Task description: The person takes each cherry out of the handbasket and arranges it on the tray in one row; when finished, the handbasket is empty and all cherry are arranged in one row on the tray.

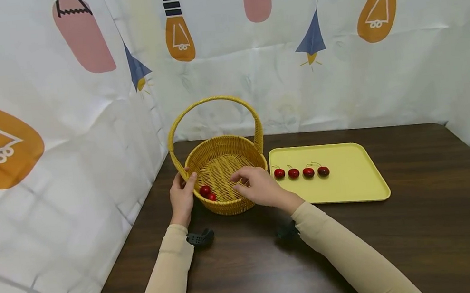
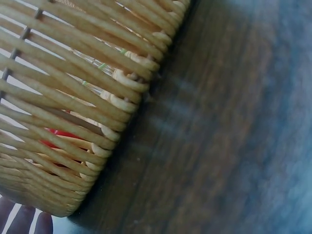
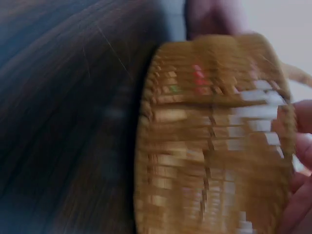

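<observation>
A yellow woven basket (image 1: 229,207) with a tall arched handle stands on the table. My left hand (image 1: 181,199) holds its left side, thumb by the foot of the handle. In the left wrist view, fingertips (image 2: 22,219) show at the basket's wall. Over the basket's right side hovers my right hand (image 1: 261,187), its fingers loosely bent and apart from the thumb, with nothing seen between them. Two red cherries (image 1: 205,190) lie inside at the left. The right wrist view is blurred, with fingers (image 3: 304,146) beside the basket rim.
Right of the basket, a yellow tray (image 1: 355,184) carries a row of several dark red cherries (image 1: 308,172) with stems. Everything stands on a dark wooden table (image 1: 436,221). Behind and to the left hangs a white patterned cloth (image 1: 227,71).
</observation>
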### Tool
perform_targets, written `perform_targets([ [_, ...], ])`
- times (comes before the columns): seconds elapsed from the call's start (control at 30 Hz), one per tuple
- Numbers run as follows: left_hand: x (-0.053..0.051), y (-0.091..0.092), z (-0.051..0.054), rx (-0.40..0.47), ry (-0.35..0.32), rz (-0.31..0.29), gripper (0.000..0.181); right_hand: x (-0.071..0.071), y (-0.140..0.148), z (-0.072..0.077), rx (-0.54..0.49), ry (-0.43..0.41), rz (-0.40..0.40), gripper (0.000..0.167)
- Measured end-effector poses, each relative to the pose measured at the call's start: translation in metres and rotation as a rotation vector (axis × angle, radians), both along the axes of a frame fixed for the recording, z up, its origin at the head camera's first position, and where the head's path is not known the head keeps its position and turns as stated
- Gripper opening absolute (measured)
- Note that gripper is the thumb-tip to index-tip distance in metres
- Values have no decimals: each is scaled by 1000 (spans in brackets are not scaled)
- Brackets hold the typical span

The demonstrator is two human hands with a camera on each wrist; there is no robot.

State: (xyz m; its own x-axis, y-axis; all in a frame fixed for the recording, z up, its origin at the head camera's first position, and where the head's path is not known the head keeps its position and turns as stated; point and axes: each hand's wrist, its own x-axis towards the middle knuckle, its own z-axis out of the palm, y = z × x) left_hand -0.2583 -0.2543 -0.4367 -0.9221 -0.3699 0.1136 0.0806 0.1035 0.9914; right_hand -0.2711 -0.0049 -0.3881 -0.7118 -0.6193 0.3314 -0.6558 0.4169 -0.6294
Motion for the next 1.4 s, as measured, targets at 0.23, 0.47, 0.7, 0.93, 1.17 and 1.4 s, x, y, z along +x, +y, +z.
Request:
perform_targets([
  [0.23,2,-1,-3,-11,2,30,52,-3,-38,4,301,-11,-70,25],
  [0.47,0,-1,1,-19,9,40,57,-14,-56,8,411,-107,-17,28],
  [0.7,-1,-1,-3,-27,13,49,50,-26,-66,5,399,-180,202,39],
  [0.93,-2,-1,-1,-46,26,61,46,-33,-69,5,434,-191,336,47],
  [1.17,-1,-1,-2,-53,29,75,46,-35,-73,1,467,-179,338,37],
  [1.4,-2,-2,-2,-67,30,72,46,-36,-65,5,461,-128,303,28],
])
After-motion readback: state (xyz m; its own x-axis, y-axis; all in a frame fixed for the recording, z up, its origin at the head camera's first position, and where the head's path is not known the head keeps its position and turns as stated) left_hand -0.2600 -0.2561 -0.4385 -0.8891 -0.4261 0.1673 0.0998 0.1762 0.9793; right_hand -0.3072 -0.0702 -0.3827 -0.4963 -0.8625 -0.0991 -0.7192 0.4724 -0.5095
